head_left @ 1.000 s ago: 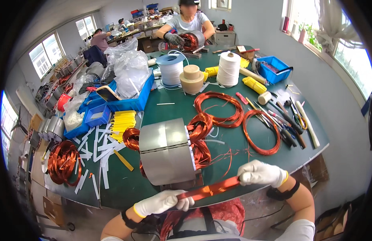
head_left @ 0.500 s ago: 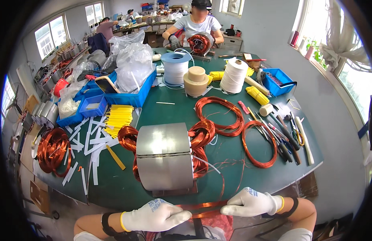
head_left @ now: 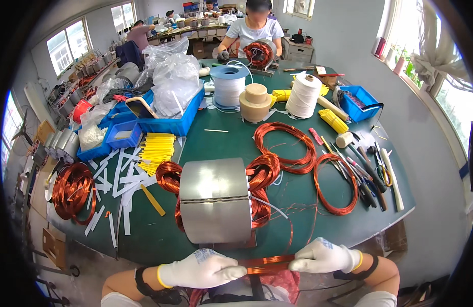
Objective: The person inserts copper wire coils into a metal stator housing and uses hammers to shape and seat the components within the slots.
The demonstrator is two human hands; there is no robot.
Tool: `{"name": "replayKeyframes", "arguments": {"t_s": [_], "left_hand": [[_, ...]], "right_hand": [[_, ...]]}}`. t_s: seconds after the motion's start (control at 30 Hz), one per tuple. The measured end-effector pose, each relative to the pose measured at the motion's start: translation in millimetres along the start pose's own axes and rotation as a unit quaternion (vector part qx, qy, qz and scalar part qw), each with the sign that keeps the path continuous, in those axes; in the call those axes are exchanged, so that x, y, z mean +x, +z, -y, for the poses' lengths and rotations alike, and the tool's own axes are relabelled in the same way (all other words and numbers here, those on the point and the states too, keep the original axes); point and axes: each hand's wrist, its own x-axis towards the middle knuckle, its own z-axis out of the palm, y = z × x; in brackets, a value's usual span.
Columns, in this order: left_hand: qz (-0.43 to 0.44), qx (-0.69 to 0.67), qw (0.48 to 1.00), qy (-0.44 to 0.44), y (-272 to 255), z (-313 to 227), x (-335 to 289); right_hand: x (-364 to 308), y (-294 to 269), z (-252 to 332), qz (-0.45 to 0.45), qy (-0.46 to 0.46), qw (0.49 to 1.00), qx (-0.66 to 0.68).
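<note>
At the near edge of the green counter (head_left: pixel 206 147), a copper-wire coil (head_left: pixel 269 269) extends crosswise between the left hand (head_left: pixel 206 268) and the right hand (head_left: pixel 323 257), both in white gloves; two parallel runs of the coil are visible in the gap; the left fingers are closed around the left end, thumb directed to the right; the right fingers are curled around the other end, thumb directed to the left; the coil is on the person's side of a grey cylindrical core (head_left: pixel 215 202), which lies on its side on the counter; copper windings (head_left: pixel 262 171) project from both ends of the core; to its right lie a large wire ring (head_left: pixel 298 167), a smaller wire ring (head_left: pixel 341 210) and, farther right, hand tools (head_left: pixel 367 179); to its left lie yellow strips (head_left: pixel 157 153), white strips (head_left: pixel 126 187) and a wire bundle (head_left: pixel 73 194); beyond the core stand a blue-flanged spool (head_left: pixel 229 89), a tan stepped cylinder (head_left: pixel 255 105) and a white thread cone (head_left: pixel 304 97); at the far side, a co-worker (head_left: pixel 253 31) is positioned behind another wound core (head_left: pixel 259 53).
</note>
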Motion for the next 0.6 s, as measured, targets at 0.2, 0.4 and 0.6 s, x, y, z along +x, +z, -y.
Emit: {"name": "replayKeyframes", "arguments": {"t_s": [0.2, 0.4, 0.6], "left_hand": [[0.170, -0.399, 0.900, 0.039, 18.2, 41.5, -1.5], [0.013, -0.471, 0.882, 0.007, 28.0, 13.6, 18.9], [-0.032, -0.487, 0.873, -0.021, 41.0, -0.6, 16.8]], "right_hand": [[-8.9, -7.1, -9.9, -0.124, -0.034, 0.982, 0.141], [-20.0, -39.6, -16.7, -0.067, 0.017, 0.974, 0.216], [18.6, -56.1, 41.6, -0.162, 0.036, 0.957, 0.236]]}}
